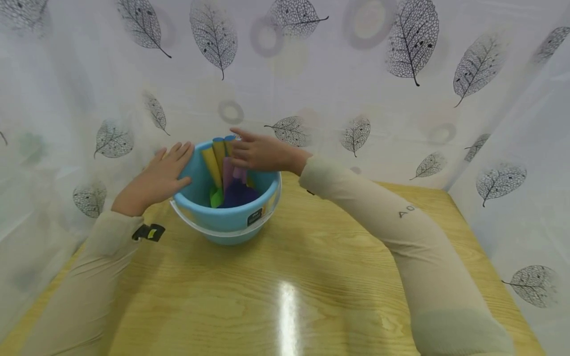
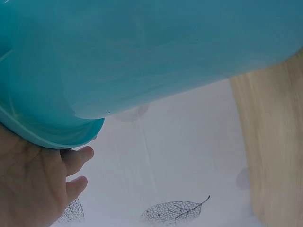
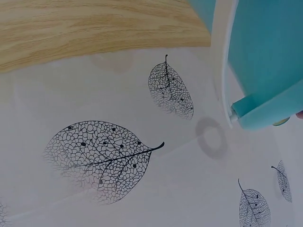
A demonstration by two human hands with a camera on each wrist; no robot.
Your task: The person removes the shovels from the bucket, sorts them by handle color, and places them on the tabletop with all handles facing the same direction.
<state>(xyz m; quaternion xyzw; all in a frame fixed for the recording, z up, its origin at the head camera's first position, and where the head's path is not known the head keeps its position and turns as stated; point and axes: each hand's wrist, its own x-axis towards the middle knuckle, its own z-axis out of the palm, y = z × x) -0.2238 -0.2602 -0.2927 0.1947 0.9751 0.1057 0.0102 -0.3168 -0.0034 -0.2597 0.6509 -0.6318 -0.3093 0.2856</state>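
Note:
A light blue bucket (image 1: 222, 223) with a white handle (image 1: 209, 231) stands on the table. My left hand (image 1: 156, 178) rests on its left rim, fingers straight and lying over the edge; the left wrist view shows the palm (image 2: 28, 182) against the rim. Over the right side of the bucket is my right hand (image 1: 262, 154), index finger stretched out and the others bent down at a pink piece (image 1: 228, 173). Its thumb is hidden, and I cannot tell whether it grips anything. Yellow tubes (image 1: 211, 165) with blue ends, a green piece (image 1: 216, 198) and a dark purple piece (image 1: 239, 194) are also inside.
The wooden table (image 1: 249, 291) reaches toward me and to the right. White sheeting with leaf prints (image 1: 285, 84) hangs behind the table and on both sides, close behind the bucket. A dark label (image 1: 255, 216) is on the bucket's front.

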